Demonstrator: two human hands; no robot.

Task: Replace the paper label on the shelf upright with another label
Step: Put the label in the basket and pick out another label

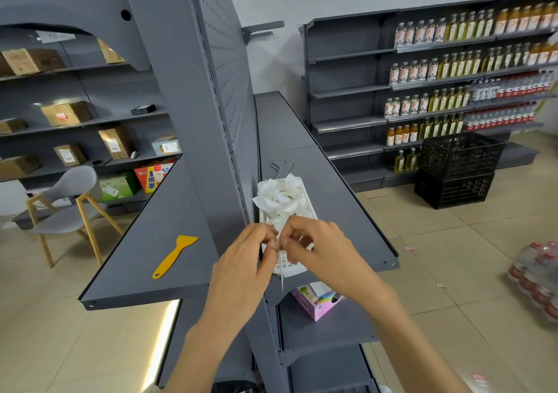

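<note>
My left hand and my right hand meet in front of the grey shelf upright. Both pinch a small white paper label between their fingertips; a thin strip of it hangs down below my fingers. Just behind my hands a white plastic basket full of loose white paper labels sits on the right-hand shelf. The upright's near edge is partly hidden by my hands, and I cannot tell whether a label is stuck on it.
A yellow plastic scraper lies on the left shelf board. A pink box rests on the lower shelf. Black crates stand on the floor at right, beside stocked bottle shelves. A grey chair is at left.
</note>
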